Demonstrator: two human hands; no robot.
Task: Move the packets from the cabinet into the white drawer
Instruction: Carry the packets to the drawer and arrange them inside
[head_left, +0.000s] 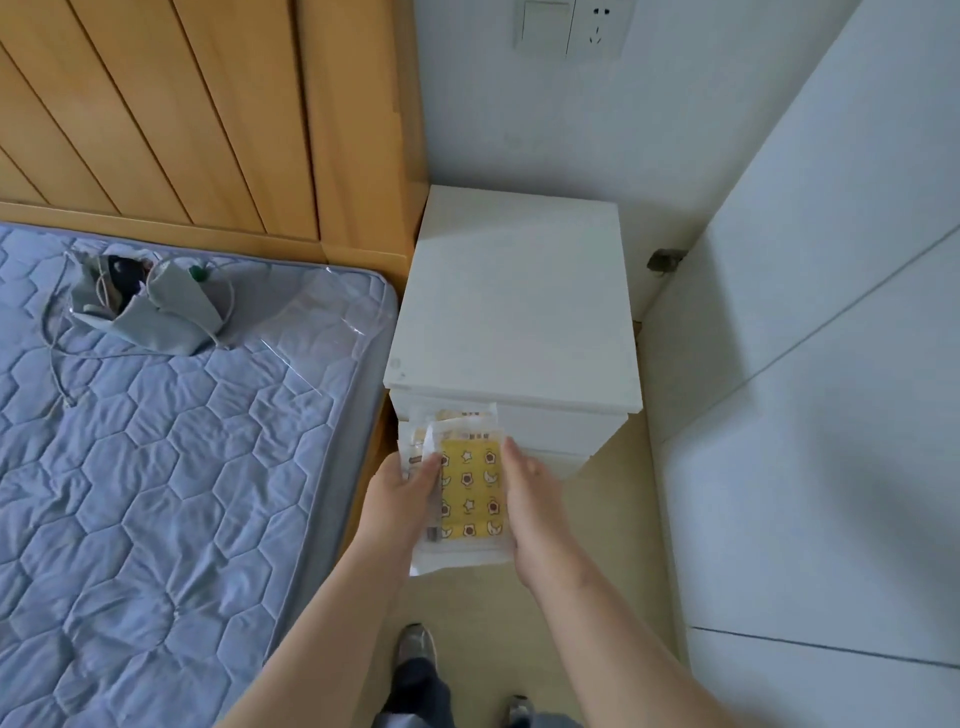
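Gripping a fanned stack of packets (470, 488) by its long edges, the left hand (402, 493) and right hand (530, 499) hold it just before the white drawer unit (519, 301) in the head view. The stack hides part of the top drawer front, so whether that drawer is pulled out cannot be told.

Grey pouch (143, 306), clear bag (332, 319) on mattress (156, 493)
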